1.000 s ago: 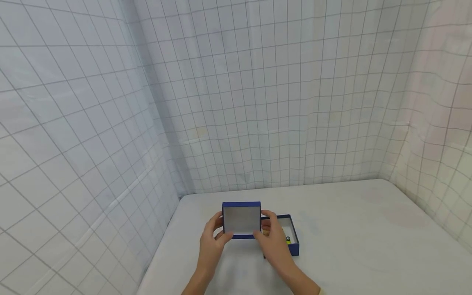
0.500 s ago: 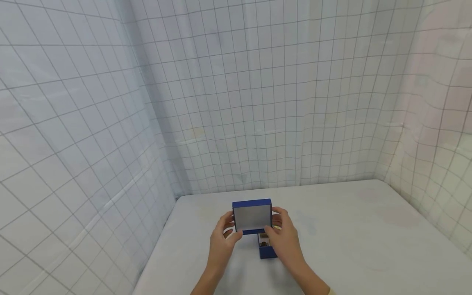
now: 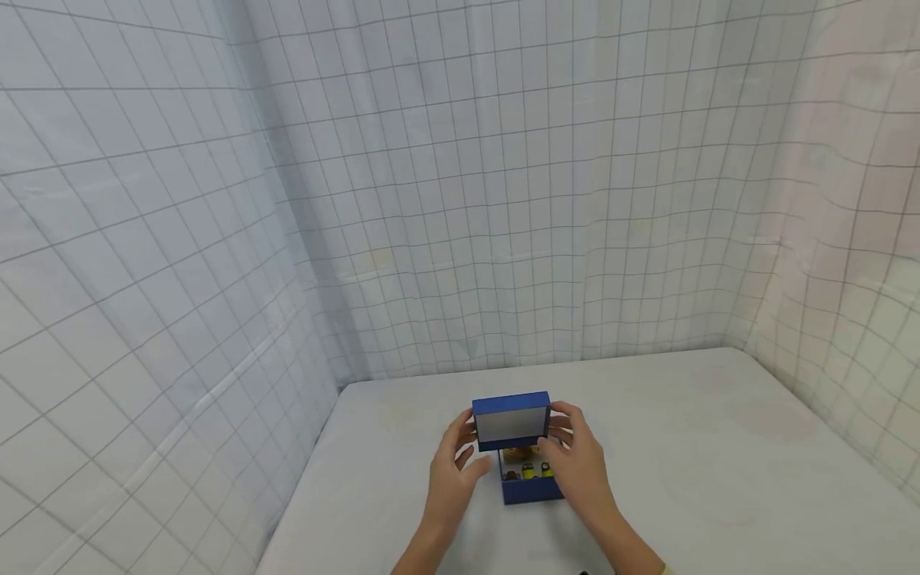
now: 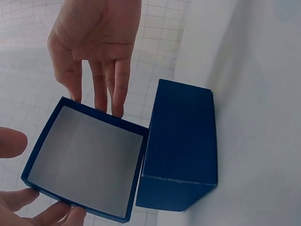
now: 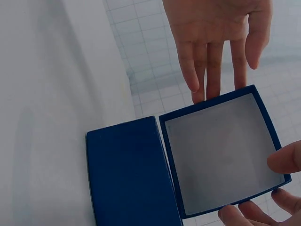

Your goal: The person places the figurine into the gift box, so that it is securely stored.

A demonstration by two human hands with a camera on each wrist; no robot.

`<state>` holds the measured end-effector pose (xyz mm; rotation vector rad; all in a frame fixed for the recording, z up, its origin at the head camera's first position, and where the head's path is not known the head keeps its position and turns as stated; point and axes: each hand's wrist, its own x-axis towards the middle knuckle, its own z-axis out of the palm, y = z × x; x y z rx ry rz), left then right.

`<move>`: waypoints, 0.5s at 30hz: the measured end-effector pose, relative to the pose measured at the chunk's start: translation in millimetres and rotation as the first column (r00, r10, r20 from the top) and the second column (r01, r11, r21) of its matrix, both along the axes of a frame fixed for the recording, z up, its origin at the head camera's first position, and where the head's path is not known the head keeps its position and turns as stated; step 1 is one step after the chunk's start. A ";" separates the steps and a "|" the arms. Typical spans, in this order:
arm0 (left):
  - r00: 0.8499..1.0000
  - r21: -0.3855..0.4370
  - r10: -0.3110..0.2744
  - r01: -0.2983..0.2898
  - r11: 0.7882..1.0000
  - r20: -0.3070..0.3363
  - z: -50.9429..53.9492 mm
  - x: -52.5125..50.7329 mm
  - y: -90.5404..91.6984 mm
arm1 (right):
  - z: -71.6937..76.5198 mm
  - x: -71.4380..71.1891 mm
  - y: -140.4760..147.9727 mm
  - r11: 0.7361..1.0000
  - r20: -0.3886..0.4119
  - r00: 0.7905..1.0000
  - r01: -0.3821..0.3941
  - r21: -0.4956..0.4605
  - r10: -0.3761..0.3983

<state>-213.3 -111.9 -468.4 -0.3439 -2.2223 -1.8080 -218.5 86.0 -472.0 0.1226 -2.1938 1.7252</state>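
A blue box lid (image 3: 512,403) with a white inside is held up and tilted, its hollow side facing me. Just behind and below it, the blue box (image 3: 532,490) rests on the table. My left hand (image 3: 451,471) presses its fingers on the lid's left side, its thumb raised off the lid. At the right side, my right hand (image 3: 580,459) grips the lid between thumb and fingers. Inside the box are small yellow-green pieces (image 3: 528,470) and a dark brown piece (image 3: 511,475); the lid and right hand hide part of the contents. The wrist views show the lid's lower edge close beside the box (image 4: 181,136).
The table (image 3: 676,447) has a white cover. White curtains (image 3: 460,200) with a grid of dark lines stand behind it and on both sides. A small dark tip (image 3: 584,573) shows at the bottom edge of the head view.
The lid has moved right in both hands, over the box, and its top has tipped toward me. My left thumb has lifted off its front edge.
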 end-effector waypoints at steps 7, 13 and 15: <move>0.999 0.022 -0.047 0.047 0.999 -0.007 -1.7 -2.9 8.0 | -3.9 -2.5 11.3 1.000 -0.031 0.999 0.010 0.014 -0.009; 0.996 0.036 -0.091 0.091 0.995 -0.003 -6.9 -7.6 11.7 | -7.2 -3.3 20.3 1.000 -0.008 1.000 0.009 0.019 -0.009; 0.994 0.043 -0.105 0.105 0.994 0.000 -7.9 -8.7 12.7 | -7.2 -3.0 22.7 1.000 -0.007 1.000 0.008 0.024 -0.008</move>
